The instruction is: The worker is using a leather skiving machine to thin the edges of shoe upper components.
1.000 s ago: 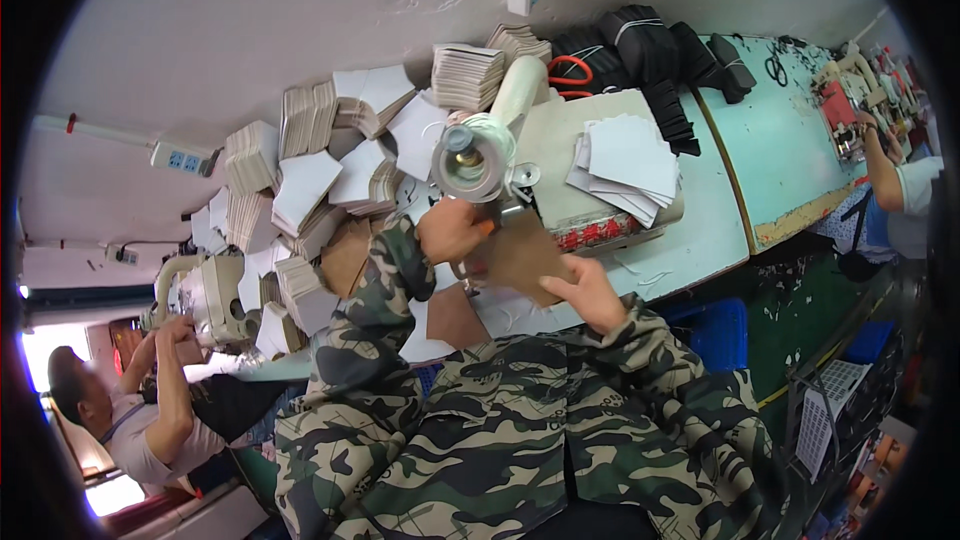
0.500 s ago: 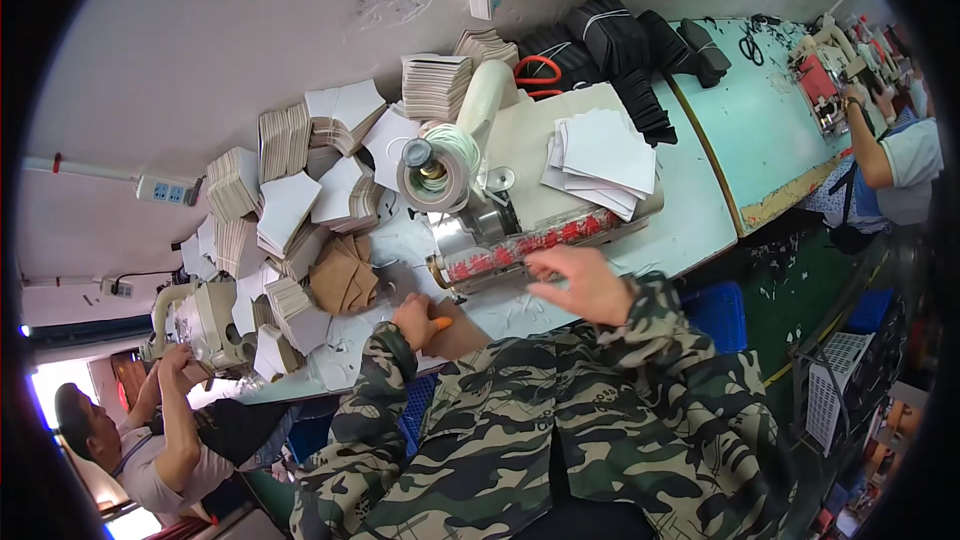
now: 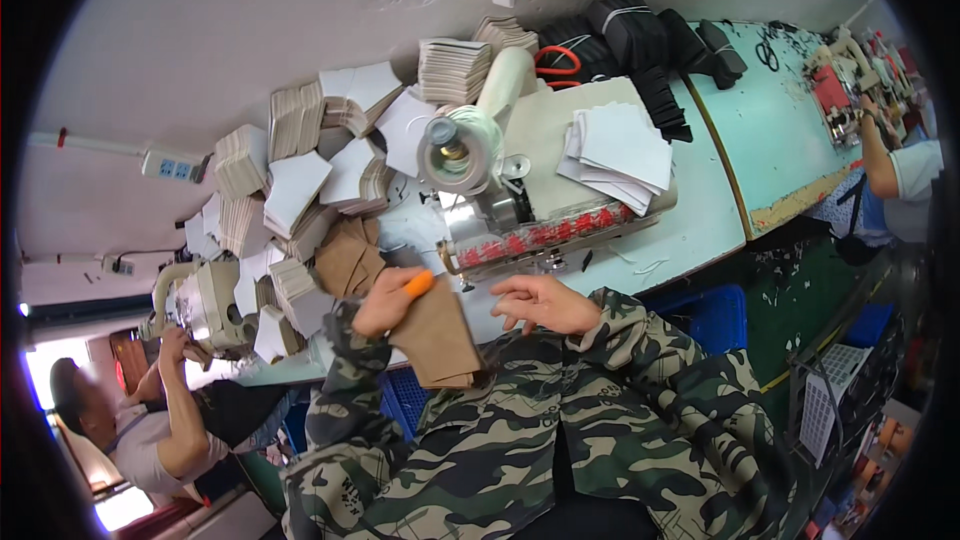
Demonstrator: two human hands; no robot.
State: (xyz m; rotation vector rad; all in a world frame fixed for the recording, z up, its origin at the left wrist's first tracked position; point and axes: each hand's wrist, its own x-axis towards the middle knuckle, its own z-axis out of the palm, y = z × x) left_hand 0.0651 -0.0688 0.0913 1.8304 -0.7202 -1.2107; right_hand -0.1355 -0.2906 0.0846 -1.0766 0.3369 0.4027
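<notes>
My left hand (image 3: 388,302), with an orange cover on its thumb, grips a small stack of brown shaped pieces (image 3: 440,338) by the upper left edge. The stack hangs at the table's front edge, before my camouflage jacket. My right hand (image 3: 548,304) is just right of it, palm inward, fingers apart and touching nothing. Directly beyond my hands stands a beige machine (image 3: 505,120) with a worn red front bar (image 3: 545,232) and a roll of tape-like strip on top. More brown pieces (image 3: 349,258) lie on the table left of the machine.
Stacks of white-faced shaped pieces (image 3: 296,190) crowd the table's left side. Loose white pieces (image 3: 615,155) lie on the machine's top. Black bundles (image 3: 630,35) sit at the back, near red-handled scissors (image 3: 558,62). Blue crates (image 3: 712,322) stand below the table. Two people work at machines, left and right.
My left hand has lifted the brown stack up from the table edge and moved slightly left. My right hand has drawn down and left, away from the machine's red bar.
</notes>
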